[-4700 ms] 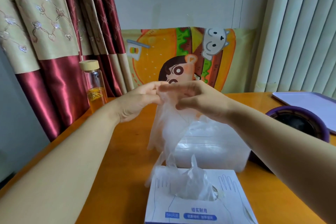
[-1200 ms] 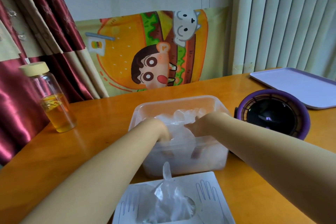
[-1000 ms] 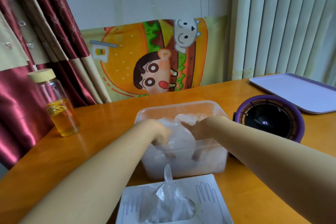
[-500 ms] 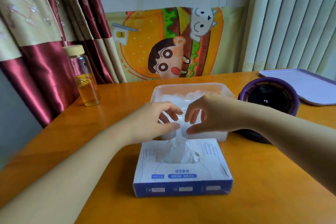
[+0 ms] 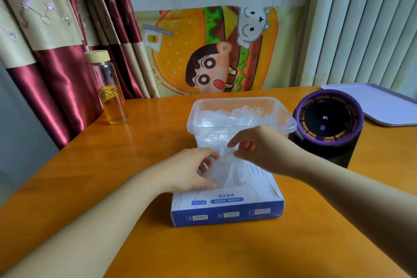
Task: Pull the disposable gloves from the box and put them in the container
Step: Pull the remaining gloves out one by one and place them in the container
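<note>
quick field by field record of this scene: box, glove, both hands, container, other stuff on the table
glove box: blue and white, on the table, nearest the person
glove: clear, sticking up from the box opening
left hand: grips the glove low, by the opening
right hand: pinches the glove's top edge
container: clear, open, behind the box, holds a pile of gloves
other: bottle of amber liquid far left; round purple-rimmed device right of the container; tray far right
</note>
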Motion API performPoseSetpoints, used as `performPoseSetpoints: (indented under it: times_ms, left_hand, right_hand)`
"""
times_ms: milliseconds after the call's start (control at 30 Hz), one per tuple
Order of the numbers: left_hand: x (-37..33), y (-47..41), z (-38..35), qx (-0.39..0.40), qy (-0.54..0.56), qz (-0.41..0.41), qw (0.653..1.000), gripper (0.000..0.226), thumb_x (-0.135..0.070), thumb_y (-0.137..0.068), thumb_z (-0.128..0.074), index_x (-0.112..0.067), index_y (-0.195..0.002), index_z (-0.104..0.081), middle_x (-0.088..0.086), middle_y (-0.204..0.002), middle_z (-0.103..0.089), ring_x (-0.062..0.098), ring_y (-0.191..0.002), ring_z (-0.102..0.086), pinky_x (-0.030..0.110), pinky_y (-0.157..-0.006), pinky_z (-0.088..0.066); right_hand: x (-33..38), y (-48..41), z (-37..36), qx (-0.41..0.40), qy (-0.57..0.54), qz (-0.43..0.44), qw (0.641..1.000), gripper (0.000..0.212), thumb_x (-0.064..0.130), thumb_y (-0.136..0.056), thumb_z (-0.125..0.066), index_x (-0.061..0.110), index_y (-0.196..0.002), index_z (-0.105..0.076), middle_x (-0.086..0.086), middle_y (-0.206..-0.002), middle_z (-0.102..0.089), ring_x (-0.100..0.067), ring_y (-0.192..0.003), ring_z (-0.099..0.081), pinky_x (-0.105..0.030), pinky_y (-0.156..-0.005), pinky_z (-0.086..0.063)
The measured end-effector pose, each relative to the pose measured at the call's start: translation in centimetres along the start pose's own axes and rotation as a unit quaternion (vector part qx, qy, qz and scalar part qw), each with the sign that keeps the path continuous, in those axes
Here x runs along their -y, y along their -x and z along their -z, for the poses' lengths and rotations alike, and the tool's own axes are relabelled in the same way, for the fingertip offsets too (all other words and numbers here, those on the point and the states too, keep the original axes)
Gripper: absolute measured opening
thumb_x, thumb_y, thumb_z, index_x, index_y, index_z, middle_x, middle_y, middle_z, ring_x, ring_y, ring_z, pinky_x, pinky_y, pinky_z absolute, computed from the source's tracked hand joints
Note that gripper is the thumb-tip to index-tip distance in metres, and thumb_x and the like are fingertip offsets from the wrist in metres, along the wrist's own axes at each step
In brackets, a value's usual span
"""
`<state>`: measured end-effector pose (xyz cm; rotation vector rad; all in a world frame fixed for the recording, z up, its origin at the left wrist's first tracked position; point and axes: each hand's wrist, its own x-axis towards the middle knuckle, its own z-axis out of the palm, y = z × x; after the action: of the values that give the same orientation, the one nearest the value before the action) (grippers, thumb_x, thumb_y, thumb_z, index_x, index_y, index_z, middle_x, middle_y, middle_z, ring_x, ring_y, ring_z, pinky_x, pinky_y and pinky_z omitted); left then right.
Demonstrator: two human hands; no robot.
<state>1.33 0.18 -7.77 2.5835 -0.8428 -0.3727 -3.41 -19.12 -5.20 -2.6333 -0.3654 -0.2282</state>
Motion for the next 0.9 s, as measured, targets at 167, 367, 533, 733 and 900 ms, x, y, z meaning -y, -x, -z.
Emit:
performPoseSetpoints:
  times_ms: [167,367,533,733,900]
  left_hand:
    - [0.1,-0.1,-1.0,-0.021,0.016,0.002,1.000,0.060,-0.041,-0.080,-0.073,-0.035,-0.133,-0.046,-0.017,-0.122,-0.056,0.002,-0.091,-0.058,0.015,-0.072,-0.052]
    - [-0.3,-0.3,-0.3,-0.016,0.087,0.000,0.996,0.062,-0.054,-0.078,-0.069,-0.032,-0.132,-0.047,-0.015,-0.122,-0.057,0.003,-0.097,-0.058,0.018,-0.079,-0.051]
    - [-0.7,-0.2,0.2,-0.040,0.138,0.042,0.989,0.068,-0.073,-0.074,-0.045,-0.028,-0.124,-0.055,-0.005,-0.116,-0.064,0.014,-0.096,-0.064,0.036,-0.084,-0.057]
    - [-2.5,-0.1,2.5,-0.199,0.196,-0.045,0.959,0.015,-0.041,-0.091,-0.057,-0.040,-0.106,-0.058,-0.025,-0.098,-0.061,-0.010,-0.086,-0.057,0.001,-0.066,-0.042]
    - [-3.3,-1.0,5.9,-0.257,0.191,-0.111,0.941,0.021,-0.014,-0.087,-0.069,-0.019,-0.107,-0.070,-0.004,-0.106,-0.069,0.010,-0.101,-0.062,0.032,-0.092,-0.052]
  right_hand:
    - [-0.2,0.3,-0.1,-0.052,-0.124,0.002,0.991,0.022,0.012,-0.093,-0.056,0.021,-0.112,-0.065,0.009,-0.080,-0.062,-0.004,-0.074,-0.061,-0.009,-0.069,-0.047]
    - [0.0,-0.6,-1.2,-0.071,-0.500,-0.112,0.856,0.019,0.005,-0.094,-0.053,0.020,-0.092,-0.065,-0.001,-0.077,-0.057,-0.014,-0.076,-0.052,-0.025,-0.076,-0.044]
    - [1.3,-1.1,0.6,-0.066,-0.505,-0.080,0.857,0.015,0.010,-0.093,-0.055,0.020,-0.092,-0.066,0.000,-0.081,-0.064,-0.011,-0.075,-0.056,-0.021,-0.071,-0.046]
    - [2.3,-1.3,3.4,-0.057,-0.522,-0.049,0.850,0.013,0.010,-0.093,-0.055,0.012,-0.099,-0.066,0.002,-0.079,-0.069,-0.007,-0.071,-0.063,-0.017,-0.067,-0.052]
    - [2.0,-2.0,4.2,0.024,-0.578,-0.084,0.812,0.021,0.009,-0.092,-0.052,0.003,-0.108,-0.063,-0.010,-0.093,-0.064,-0.020,-0.084,-0.057,-0.031,-0.082,-0.050]
